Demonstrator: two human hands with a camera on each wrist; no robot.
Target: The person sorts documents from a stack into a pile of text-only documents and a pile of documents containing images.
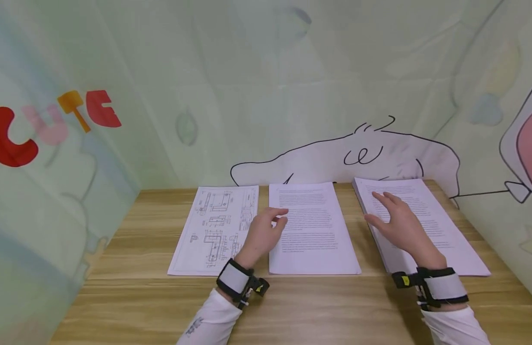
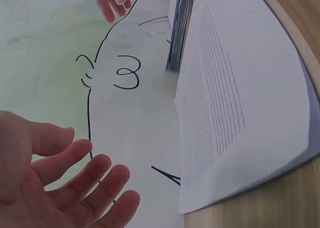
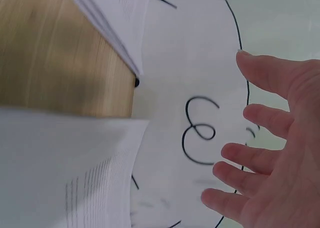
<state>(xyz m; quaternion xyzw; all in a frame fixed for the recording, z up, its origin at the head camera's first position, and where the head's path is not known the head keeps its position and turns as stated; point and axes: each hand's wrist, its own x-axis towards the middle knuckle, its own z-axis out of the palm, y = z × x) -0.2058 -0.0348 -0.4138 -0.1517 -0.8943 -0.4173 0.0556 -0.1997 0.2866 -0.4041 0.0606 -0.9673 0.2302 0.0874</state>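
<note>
Three lots of paper lie side by side on the wooden table. In the head view my left hand (image 1: 264, 233) hovers between the sheet of technical drawings (image 1: 209, 230) and the middle stack of printed text (image 1: 311, 230), overlapping the stack's left edge. Its fingers are relaxed and hold nothing, as the left wrist view also shows. Over the thicker right stack of printed pages (image 1: 438, 230) is my right hand (image 1: 401, 225), fingers spread, thumb apart, nothing in its grasp. The right wrist view shows this right hand (image 3: 272, 138) raised beside the pages (image 3: 65, 163).
Behind the wooden table (image 1: 132, 239) hangs a pale green printed cloth (image 1: 248, 96) with cartoon outlines and coloured letters. It meets the table's far edge just past the papers. Each wrist wears a strap with a small camera.
</note>
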